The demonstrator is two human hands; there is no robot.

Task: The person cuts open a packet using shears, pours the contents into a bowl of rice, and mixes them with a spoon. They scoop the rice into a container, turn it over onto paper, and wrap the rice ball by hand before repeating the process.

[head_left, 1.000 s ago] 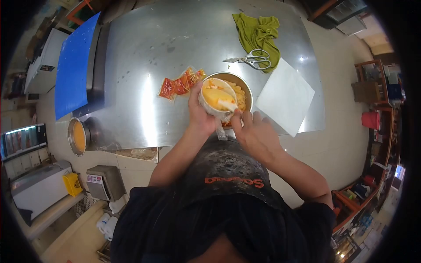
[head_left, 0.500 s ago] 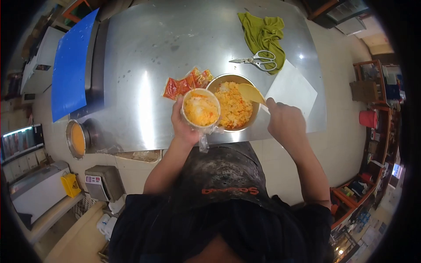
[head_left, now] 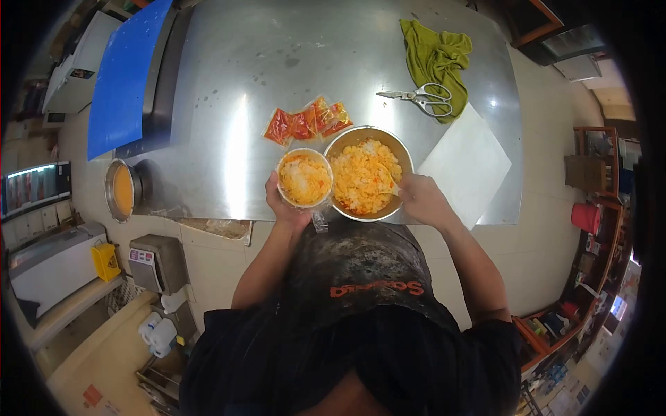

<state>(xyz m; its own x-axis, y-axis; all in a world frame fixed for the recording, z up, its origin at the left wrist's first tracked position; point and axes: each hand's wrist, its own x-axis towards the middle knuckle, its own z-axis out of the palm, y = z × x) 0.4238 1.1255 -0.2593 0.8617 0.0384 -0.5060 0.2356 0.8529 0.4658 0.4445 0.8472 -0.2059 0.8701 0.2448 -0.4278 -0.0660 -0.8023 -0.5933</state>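
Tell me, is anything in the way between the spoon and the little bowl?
Just edges: the spoon, in the right hand, is down in the rice in the big bowl, so it probably must lift over that bowl's wall and the rim of the little bowl. Nothing else visible stands between; the red packets lie beyond.

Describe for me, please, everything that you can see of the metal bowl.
The metal bowl is round and silver, with a shiny rim and a smooth inner wall. It stands upright at the near edge of the table, filled with orange-yellow rice. A spoon sits in the rice, held by the right hand.
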